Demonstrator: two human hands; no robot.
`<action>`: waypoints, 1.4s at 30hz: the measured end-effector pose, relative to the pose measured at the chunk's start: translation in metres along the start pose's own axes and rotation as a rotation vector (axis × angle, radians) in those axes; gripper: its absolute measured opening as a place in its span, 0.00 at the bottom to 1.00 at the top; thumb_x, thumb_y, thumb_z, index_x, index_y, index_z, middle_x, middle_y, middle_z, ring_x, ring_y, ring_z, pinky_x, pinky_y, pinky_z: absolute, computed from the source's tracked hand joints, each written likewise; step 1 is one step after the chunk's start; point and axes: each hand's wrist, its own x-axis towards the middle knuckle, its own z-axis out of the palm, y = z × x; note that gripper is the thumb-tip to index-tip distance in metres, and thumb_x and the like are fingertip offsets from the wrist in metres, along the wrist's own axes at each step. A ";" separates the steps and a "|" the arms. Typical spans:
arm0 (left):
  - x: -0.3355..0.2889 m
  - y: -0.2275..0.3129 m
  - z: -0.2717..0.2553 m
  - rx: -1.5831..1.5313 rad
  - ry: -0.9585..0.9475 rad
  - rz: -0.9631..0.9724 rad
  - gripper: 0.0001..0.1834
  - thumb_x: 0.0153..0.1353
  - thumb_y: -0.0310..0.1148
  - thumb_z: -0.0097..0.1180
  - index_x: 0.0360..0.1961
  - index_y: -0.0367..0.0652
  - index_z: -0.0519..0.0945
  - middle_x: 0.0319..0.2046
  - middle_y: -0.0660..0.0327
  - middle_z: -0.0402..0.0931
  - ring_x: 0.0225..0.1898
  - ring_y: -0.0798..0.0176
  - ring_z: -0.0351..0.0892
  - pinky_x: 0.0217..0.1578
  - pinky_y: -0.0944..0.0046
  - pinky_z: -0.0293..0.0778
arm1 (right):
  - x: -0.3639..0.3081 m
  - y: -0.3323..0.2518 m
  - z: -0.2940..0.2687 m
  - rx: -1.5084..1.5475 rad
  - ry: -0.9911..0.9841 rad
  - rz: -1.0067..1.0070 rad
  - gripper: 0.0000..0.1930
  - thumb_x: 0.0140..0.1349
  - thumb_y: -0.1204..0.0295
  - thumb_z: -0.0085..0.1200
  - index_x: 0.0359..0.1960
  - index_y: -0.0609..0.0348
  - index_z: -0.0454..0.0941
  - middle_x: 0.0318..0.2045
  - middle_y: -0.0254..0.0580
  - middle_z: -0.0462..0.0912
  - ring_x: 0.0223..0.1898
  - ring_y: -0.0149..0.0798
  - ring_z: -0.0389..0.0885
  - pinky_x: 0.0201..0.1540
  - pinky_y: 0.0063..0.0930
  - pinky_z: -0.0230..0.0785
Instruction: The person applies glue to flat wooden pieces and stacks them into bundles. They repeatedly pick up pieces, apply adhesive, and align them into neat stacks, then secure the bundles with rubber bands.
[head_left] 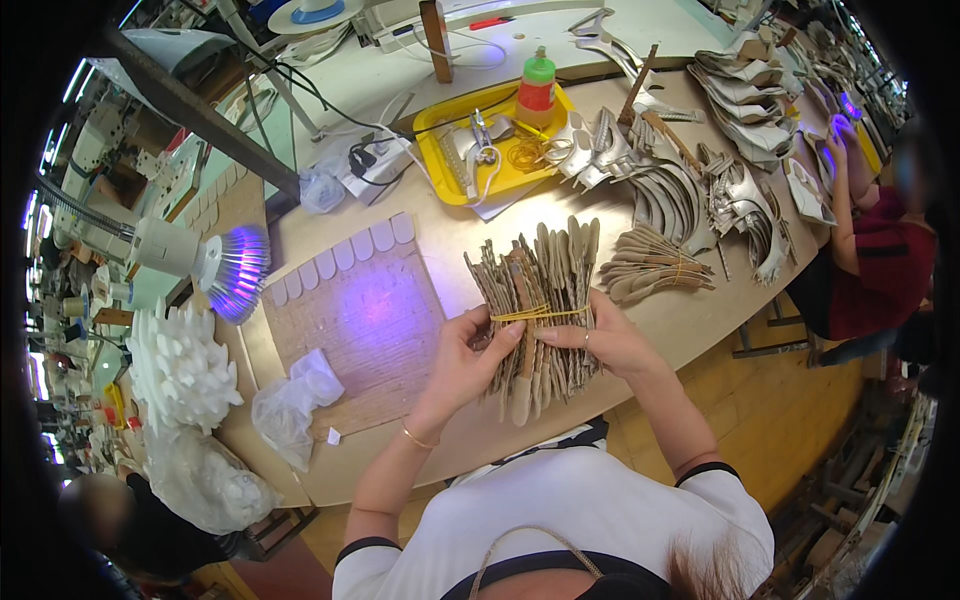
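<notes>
Both my hands grip one thick bundle of thin beige-grey strips (pixel 540 262) with rounded ends, held just above the table's near edge. A yellow rubber band (pixel 546 314) runs around its middle. My left hand (pixel 468 352) closes on the bundle's left side, thumb pressed against the front. On the opposite side my right hand (pixel 618 340) is wrapped round it, its thumb also on the front near the band. The strips stand roughly upright and fan out above and below the band. A similar banded bundle (pixel 655 265) lies on the table to the right.
A board (pixel 375 345) with white rounded pieces lies under a lit purple lamp (pixel 235 272). Behind are a yellow tray (pixel 440 180), a bottle (pixel 537 92) and stacked curved pieces (pixel 670 200). A plastic bag (pixel 298 400) lies left. Another person (pixel 885 280) sits at right.
</notes>
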 end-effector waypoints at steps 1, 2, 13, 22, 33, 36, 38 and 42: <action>0.001 0.000 0.000 0.051 -0.001 -0.021 0.18 0.61 0.37 0.58 0.45 0.33 0.77 0.35 0.60 0.79 0.37 0.71 0.76 0.41 0.70 0.73 | 0.000 0.000 -0.002 -0.005 0.008 0.004 0.28 0.51 0.75 0.65 0.54 0.67 0.67 0.46 0.41 0.78 0.46 0.31 0.78 0.50 0.27 0.71; 0.001 0.001 0.001 0.107 -0.010 -0.048 0.18 0.61 0.37 0.59 0.45 0.33 0.77 0.36 0.59 0.78 0.38 0.70 0.76 0.41 0.69 0.73 | -0.001 0.000 -0.003 0.002 -0.007 -0.004 0.29 0.51 0.75 0.65 0.55 0.67 0.67 0.46 0.41 0.78 0.46 0.31 0.78 0.50 0.27 0.71; 0.001 -0.012 0.006 0.285 0.047 0.187 0.27 0.61 0.40 0.56 0.61 0.44 0.67 0.55 0.56 0.68 0.58 0.59 0.66 0.53 0.57 0.67 | -0.059 -0.005 -0.096 0.317 0.336 -0.242 0.29 0.54 0.72 0.62 0.57 0.66 0.65 0.48 0.42 0.78 0.47 0.34 0.77 0.53 0.28 0.67; -0.019 -0.049 -0.001 0.283 0.083 -0.160 0.19 0.61 0.32 0.56 0.53 0.37 0.75 0.48 0.56 0.75 0.49 0.64 0.74 0.47 0.66 0.71 | -0.150 -0.040 -0.169 -0.298 0.669 -0.474 0.31 0.52 0.72 0.66 0.56 0.65 0.66 0.47 0.38 0.77 0.46 0.32 0.75 0.53 0.27 0.65; -0.038 -0.062 0.009 0.397 0.076 -0.065 0.19 0.61 0.31 0.57 0.53 0.37 0.74 0.47 0.56 0.76 0.50 0.64 0.73 0.48 0.65 0.71 | -0.028 -0.073 -0.149 -1.456 -0.177 0.041 0.36 0.42 0.56 0.70 0.51 0.63 0.71 0.43 0.55 0.78 0.45 0.54 0.77 0.49 0.38 0.69; -0.043 -0.064 0.006 0.419 0.150 -0.047 0.19 0.59 0.33 0.59 0.51 0.39 0.76 0.47 0.55 0.77 0.49 0.61 0.75 0.49 0.62 0.71 | -0.014 -0.061 -0.155 -1.510 0.074 -0.073 0.36 0.39 0.57 0.71 0.50 0.61 0.72 0.43 0.53 0.79 0.47 0.54 0.77 0.50 0.40 0.68; -0.046 -0.067 0.004 0.429 0.189 -0.046 0.19 0.59 0.34 0.59 0.51 0.41 0.76 0.46 0.55 0.77 0.49 0.60 0.76 0.48 0.61 0.71 | -0.016 -0.056 -0.160 -1.416 0.122 -0.088 0.38 0.38 0.56 0.72 0.51 0.60 0.72 0.47 0.52 0.77 0.51 0.53 0.73 0.54 0.39 0.66; -0.049 -0.070 -0.002 0.413 0.194 -0.067 0.19 0.59 0.31 0.59 0.51 0.38 0.76 0.46 0.56 0.77 0.49 0.62 0.75 0.49 0.63 0.72 | -0.033 -0.054 -0.160 -1.459 0.252 -0.124 0.42 0.37 0.52 0.71 0.54 0.59 0.70 0.49 0.53 0.73 0.54 0.54 0.69 0.58 0.41 0.61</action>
